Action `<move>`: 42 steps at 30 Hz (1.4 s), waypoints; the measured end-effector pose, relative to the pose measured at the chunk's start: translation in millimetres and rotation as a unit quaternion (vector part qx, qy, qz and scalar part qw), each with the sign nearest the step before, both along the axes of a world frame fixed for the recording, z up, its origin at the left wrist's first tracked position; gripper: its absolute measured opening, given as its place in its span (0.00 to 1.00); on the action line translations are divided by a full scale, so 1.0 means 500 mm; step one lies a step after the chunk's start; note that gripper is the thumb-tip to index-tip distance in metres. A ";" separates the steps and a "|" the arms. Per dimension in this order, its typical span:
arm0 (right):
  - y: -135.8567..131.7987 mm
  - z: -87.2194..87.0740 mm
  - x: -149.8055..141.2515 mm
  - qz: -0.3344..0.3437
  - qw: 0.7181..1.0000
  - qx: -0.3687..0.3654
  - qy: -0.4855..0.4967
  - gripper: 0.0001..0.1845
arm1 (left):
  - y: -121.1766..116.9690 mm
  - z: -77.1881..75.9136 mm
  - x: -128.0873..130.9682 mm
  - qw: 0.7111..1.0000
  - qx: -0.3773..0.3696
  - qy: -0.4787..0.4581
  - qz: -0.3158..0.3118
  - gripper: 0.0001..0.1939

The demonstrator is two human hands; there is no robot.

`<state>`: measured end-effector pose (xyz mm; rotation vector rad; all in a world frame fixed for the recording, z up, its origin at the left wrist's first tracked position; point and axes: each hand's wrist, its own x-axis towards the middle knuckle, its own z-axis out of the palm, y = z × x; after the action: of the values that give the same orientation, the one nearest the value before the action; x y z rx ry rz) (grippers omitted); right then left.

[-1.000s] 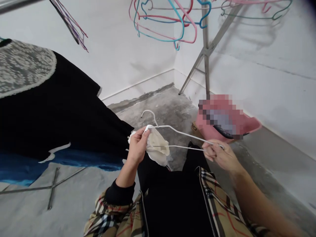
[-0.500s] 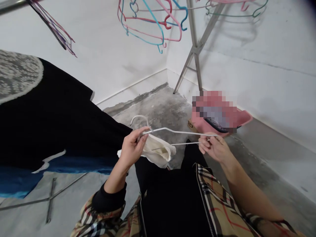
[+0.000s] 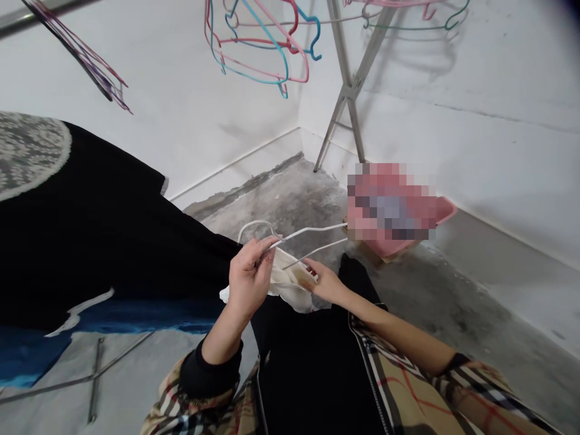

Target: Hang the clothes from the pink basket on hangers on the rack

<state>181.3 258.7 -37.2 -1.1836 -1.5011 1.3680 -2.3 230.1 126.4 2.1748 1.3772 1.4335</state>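
Note:
My left hand (image 3: 250,275) is closed round a pale wire hanger (image 3: 312,229) close to its curved hook, and its free end points right. A white cloth garment (image 3: 290,296) hangs bunched below, partly over the hanger's near end and partly behind my left fingers. My right hand (image 3: 325,283) grips the garment's right edge. Some of its fingers are behind or inside the cloth, where a brownish patch shows through. What kind of garment it is, I cannot make out.
A pink basin (image 3: 385,244), its contents blurred, stands on the floor by the right wall. Coloured hangers (image 3: 263,42) hang from a rack whose metal legs (image 3: 348,90) cross at the back. Left, a large black garment (image 3: 113,211) hangs above a folding metal frame (image 3: 95,377).
My right hand has let go of the hanger's far end and moved left onto the white garment. My left hand keeps its hold on the hanger, whose free end has swung slightly up.

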 end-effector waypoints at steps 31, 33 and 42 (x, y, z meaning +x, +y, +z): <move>0.019 0.136 0.197 -0.052 0.997 0.025 0.048 0.17 | 0.008 -0.124 -0.100 0.993 0.007 0.100 0.065 0.12; 0.013 0.154 0.212 0.019 0.995 0.095 0.003 0.20 | 0.012 -0.118 -0.099 0.997 -0.005 0.062 0.051 0.12; 0.031 0.155 0.235 -0.004 0.914 0.338 -0.222 0.19 | 0.019 -0.120 -0.111 0.996 -0.075 -0.041 0.021 0.10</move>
<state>298.7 274.3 40.5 -1.0627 -2.0538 0.4769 -57.8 239.7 66.2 1.9845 1.4597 1.3687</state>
